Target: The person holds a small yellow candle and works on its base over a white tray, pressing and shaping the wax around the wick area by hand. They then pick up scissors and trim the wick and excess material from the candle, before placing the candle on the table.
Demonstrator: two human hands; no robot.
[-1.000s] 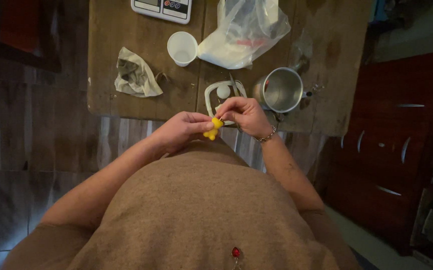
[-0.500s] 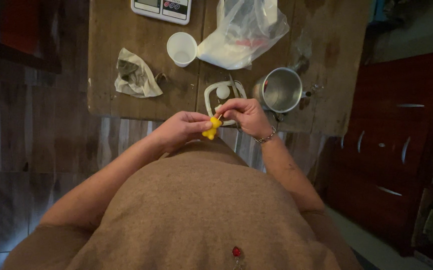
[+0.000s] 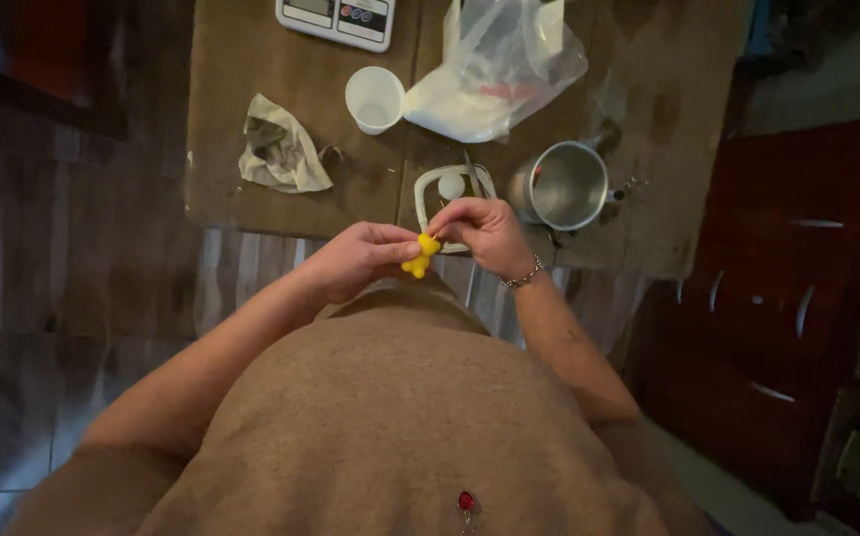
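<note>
Yellow figure (image 3: 419, 255) pinched between both hands, held just off the near edge of the wooden table (image 3: 251, 189).

Left hand (image 3: 356, 260) closed on the figure, thumb and fingertips clamped on its upper part; right hand (image 3: 485, 230) fingers drawn together at the figure's top, what they pinch too small and dim to make out; figure's shape partly hidden by fingers. Behind the right hand a white tray (image 3: 430, 189), near edge covered, holds a small white round piece; metal mug (image 3: 561, 186) beside it; white cup (image 3: 374, 98), crumpled cloth (image 3: 281, 151), plastic bag (image 3: 495, 69); scale (image 3: 336, 17) cut off at top edge.
</note>
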